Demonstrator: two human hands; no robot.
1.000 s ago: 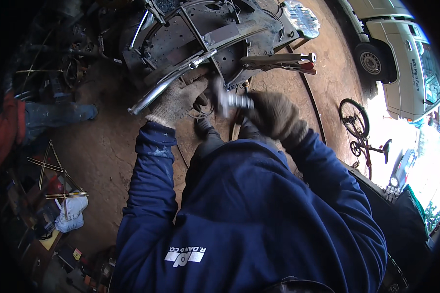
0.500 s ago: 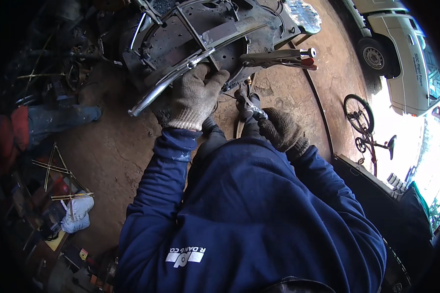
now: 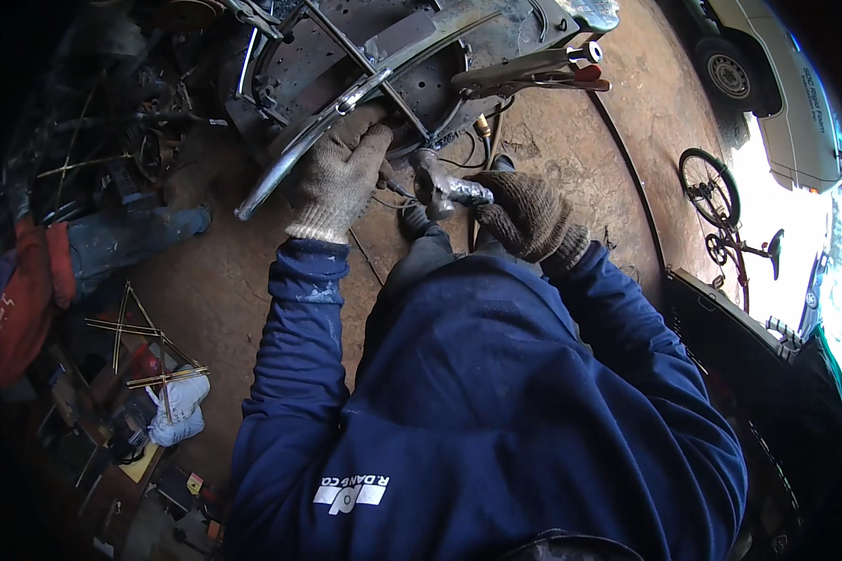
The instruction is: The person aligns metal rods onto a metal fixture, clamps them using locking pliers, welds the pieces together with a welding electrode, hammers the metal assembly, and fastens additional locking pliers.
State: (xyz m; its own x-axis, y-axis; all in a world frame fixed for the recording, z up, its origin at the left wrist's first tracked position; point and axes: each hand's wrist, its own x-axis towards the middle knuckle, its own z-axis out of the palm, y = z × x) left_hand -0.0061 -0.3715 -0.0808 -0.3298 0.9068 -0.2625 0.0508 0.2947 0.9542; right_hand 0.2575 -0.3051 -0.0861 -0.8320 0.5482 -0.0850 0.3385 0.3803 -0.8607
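Note:
My right hand [image 3: 526, 217], in a brown knit glove, is closed round the metal handle of a hammer [image 3: 432, 185], whose head hangs just off the near edge of a dark metal plate [image 3: 318, 70]. A curved, shiny metal bar [image 3: 299, 161] lies over the plate, crossing thin rods. Just beneath that bar is my gloved left hand [image 3: 335, 178], curled, with its thumb toward the hammer. Its fingertips are partly hidden, and I cannot make out what they grip. Locking pliers [image 3: 524, 73] with a red lever sit at the plate's right side.
Another clamp [image 3: 253, 17] is at the plate's far left. Cables run over the brown floor below. To the right stand a bicycle [image 3: 711, 192] and a pale van [image 3: 786, 112]. A person's blue-trousered leg [image 3: 140, 241] extends at left, near a white bag [image 3: 176, 411] and scrap.
My right hand has raised the hammer up and left, toward the plate. My left hand has shifted slightly left beneath the curved bar. The whole view has turned a little.

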